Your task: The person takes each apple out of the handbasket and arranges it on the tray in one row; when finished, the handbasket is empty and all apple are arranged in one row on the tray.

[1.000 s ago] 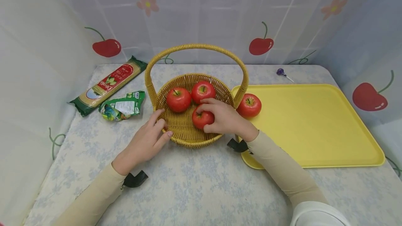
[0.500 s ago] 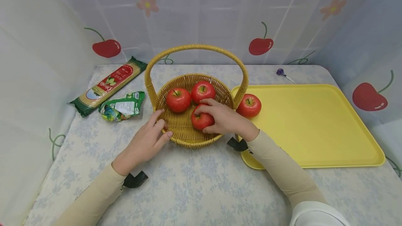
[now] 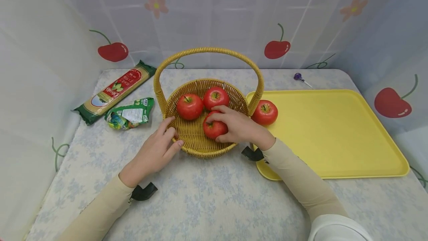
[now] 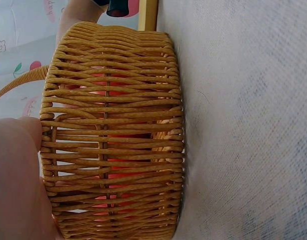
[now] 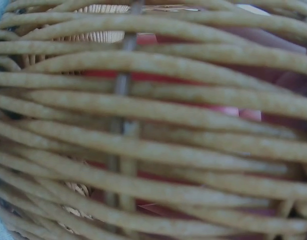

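A yellow wicker basket with a tall arched handle stands mid-table and holds three red apples. My right hand reaches over the basket's right rim and grips the nearest apple, fingers over its top and thumb at its front. Behind it in the basket sit a left apple and a back apple. At the left front rim, my left hand holds the basket with bent fingers over the edge. The left wrist view shows that hand at the woven wall. Weave fills the right wrist view, hiding most of the hand.
Right of the basket lies a yellow tray, with another apple at its left edge. A lollipop lies behind the tray. On the left are a long pasta packet and a crumpled green snack bag.
The gripped apple has shifted very slightly left with my right hand inside the basket. My left hand stays at the rim.
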`<state>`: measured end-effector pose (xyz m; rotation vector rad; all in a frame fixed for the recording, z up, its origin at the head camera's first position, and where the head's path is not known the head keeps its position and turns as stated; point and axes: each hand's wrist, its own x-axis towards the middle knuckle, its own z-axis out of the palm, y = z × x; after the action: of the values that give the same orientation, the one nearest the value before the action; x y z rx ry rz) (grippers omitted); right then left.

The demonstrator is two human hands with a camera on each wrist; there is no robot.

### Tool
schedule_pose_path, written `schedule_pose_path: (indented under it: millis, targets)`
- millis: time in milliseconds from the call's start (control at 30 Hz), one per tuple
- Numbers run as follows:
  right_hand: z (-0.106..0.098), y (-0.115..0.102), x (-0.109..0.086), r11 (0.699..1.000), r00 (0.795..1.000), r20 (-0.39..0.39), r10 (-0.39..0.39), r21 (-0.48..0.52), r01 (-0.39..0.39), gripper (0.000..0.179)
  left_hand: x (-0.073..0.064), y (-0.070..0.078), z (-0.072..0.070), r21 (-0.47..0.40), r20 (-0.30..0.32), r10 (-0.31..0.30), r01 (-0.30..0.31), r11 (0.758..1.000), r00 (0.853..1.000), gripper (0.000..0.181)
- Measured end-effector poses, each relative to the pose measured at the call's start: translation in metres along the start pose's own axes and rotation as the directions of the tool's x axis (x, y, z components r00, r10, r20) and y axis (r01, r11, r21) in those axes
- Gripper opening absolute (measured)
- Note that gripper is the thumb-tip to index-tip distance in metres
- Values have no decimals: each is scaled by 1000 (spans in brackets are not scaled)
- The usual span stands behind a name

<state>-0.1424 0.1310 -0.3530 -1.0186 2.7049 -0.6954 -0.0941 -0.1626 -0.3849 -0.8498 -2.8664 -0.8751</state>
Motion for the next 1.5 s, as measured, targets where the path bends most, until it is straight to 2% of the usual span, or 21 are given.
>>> schedule_pose_path:
  millis: [200, 433, 767, 1167, 1500]
  targets:
    - [1, 1, 0, 1000, 1000, -9, -2, -11, 2, 47, -1, -1, 1, -2, -9, 8, -8, 1000, 1000, 24]
    - [1, 0, 0, 1000, 1000, -13, 4, -15, -4, 48, -1, 0, 0, -7, -1, -3, 3, 1000, 1000, 16]
    - [1, 1, 0, 1000, 1000, -18, -3, -8, 3, 48, 0, 1, -1, -5, 1, -3, 3, 1000, 1000, 14]
    - [-9, 0, -6, 996, 999, -22, -31, 87, 33, 48, -2, 0, 0, -1, 8, -1, 1, 1000, 1000, 21]
    - [-24, -3, -14, 991, 998, -58, -24, 132, 31, 48, -1, -1, 1, 2, 4, 2, -2, 1000, 1000, 18]
